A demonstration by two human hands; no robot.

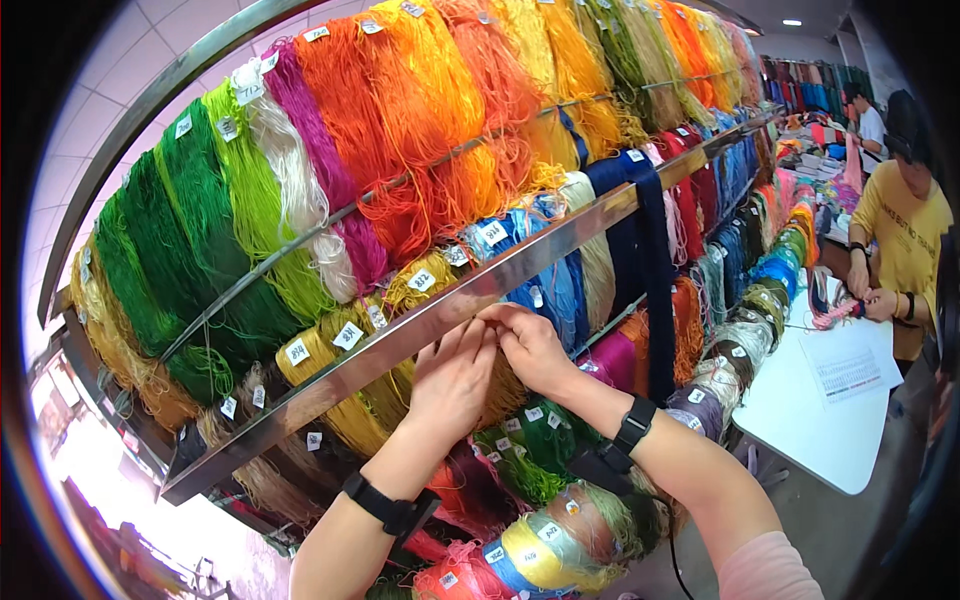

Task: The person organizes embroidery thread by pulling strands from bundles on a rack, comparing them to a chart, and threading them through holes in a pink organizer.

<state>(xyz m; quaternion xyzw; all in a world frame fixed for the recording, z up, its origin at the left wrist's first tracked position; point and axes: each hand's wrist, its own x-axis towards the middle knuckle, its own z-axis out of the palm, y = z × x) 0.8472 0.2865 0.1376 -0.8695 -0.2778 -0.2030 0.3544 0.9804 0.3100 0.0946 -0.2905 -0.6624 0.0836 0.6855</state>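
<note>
My left hand (455, 378) and my right hand (532, 346) meet at the lower edge of a shiny metal rail (600, 217). The fingers of both are bent and drawn together, the tips close to each other. What they grip, if anything, is hidden behind the hands. Just behind them hang hanks of gold-olive thread (365, 420), with a small white tag (348, 335) on one above the rail. Blue thread hanks (560, 300) hang to the right of my right hand. Each wrist carries a black band.
Above the rail, hanks of green (190, 220), orange-red and yellow thread drape over a rack. Rolled thread bundles (545, 550) lie below my forearms. At right stands a white table (825, 430) with a printed sheet (845, 362); a person in a yellow shirt (900, 225) handles cords there.
</note>
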